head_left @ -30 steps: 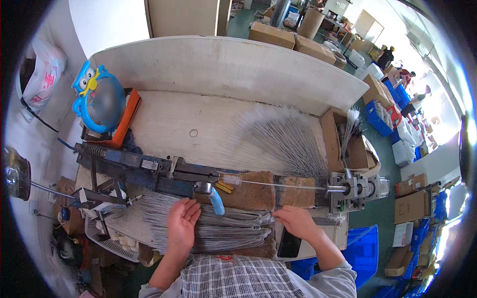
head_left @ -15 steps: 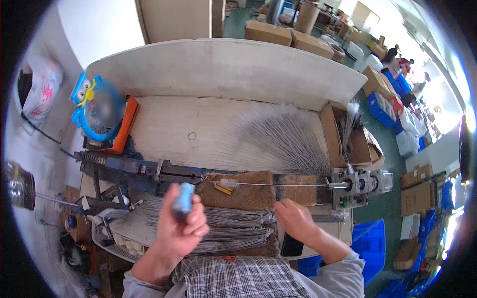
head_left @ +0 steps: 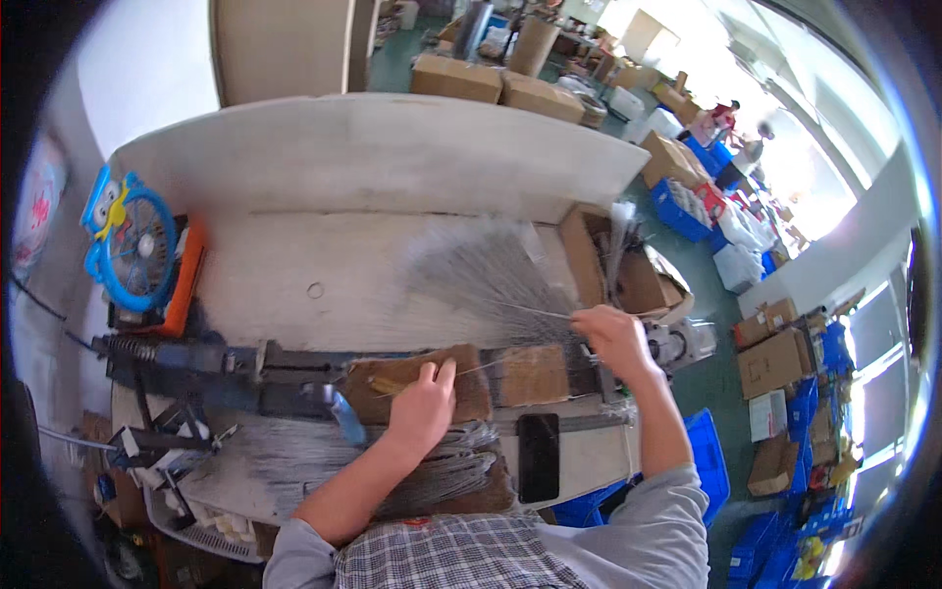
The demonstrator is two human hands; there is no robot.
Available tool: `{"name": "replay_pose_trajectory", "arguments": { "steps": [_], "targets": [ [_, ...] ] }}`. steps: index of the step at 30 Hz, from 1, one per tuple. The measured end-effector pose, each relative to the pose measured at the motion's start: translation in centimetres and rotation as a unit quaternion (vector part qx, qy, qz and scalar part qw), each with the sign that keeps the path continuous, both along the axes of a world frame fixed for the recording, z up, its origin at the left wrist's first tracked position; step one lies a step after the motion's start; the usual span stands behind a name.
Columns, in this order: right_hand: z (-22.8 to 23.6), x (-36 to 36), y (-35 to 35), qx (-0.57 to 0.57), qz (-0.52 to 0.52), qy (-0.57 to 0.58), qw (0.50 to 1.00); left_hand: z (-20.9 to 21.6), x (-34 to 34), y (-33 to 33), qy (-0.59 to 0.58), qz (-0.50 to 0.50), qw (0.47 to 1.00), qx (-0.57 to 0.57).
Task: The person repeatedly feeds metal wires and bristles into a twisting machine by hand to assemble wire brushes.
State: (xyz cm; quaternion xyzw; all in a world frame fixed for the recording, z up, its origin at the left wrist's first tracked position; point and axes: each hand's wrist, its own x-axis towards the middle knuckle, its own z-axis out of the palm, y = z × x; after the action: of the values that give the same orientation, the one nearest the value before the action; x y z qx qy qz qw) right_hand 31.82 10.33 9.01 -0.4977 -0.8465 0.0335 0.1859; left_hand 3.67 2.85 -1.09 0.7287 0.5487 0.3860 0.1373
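Note:
My left hand (head_left: pixel 424 404) is over a brown pad, its fingers closed on a thin wire (head_left: pixel 479 368) that slants up to the right. My right hand (head_left: pixel 613 339) is at the right end of the bench, fingers pinched around the end of another thin wire (head_left: pixel 530 310). That wire points left over a fanned pile of thin wire brushes (head_left: pixel 481 265). A blue-handled tool (head_left: pixel 347 419), its kind unclear, rests by the metal clamp (head_left: pixel 294 368), left of my left hand. A small yellow piece (head_left: pixel 388 386) lies on the brown pad (head_left: pixel 471 398).
Bundled wires (head_left: pixel 294 456) lie along the near side. A black phone (head_left: pixel 538 456) rests near the front edge. At right are a chuck machine (head_left: pixel 682 344) and an open carton (head_left: pixel 589 250). A blue round fan (head_left: pixel 142 250) stands left. A raised board (head_left: pixel 383 157) closes the back.
My left hand has let go of the blue-handled tool and moved right onto a wire. My right hand has risen to the wire pile. The view has shifted.

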Motion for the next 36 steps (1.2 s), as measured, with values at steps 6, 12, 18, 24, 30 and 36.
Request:
{"name": "replay_pose_trajectory", "arguments": {
  "steps": [6, 12, 18, 24, 30, 36],
  "targets": [
    [-1.6, 1.9, 0.7, -0.142, 0.023, -0.013, 0.990, -1.1, 0.2, 4.7, 0.223, 0.028, 0.971, -0.084],
    [1.0, 0.4, 0.9, -0.149, 0.114, -0.012, 0.982, 2.3, -0.8, 5.9, 0.145, 0.080, 0.980, 0.114],
    [-1.4, -11.5, 1.7, -0.110, 0.297, 0.151, 0.936, 1.2, -2.7, -3.7, -0.387, 0.051, 0.842, -0.373],
    [-4.4, -20.9, 0.2, -0.074, 0.296, 0.191, 0.933, -2.2, -10.9, -7.0, -0.833, 0.114, 0.375, -0.390],
    [-5.2, -24.6, -0.7, -0.085, 0.221, 0.127, 0.963, 1.3, -13.5, -7.1, -0.810, 0.055, 0.506, -0.292],
    [-4.5, -24.7, -0.5, -0.096, 0.206, 0.110, 0.968, 0.4, -11.3, -4.5, -0.036, 0.167, 0.917, -0.360]
  ]
}}
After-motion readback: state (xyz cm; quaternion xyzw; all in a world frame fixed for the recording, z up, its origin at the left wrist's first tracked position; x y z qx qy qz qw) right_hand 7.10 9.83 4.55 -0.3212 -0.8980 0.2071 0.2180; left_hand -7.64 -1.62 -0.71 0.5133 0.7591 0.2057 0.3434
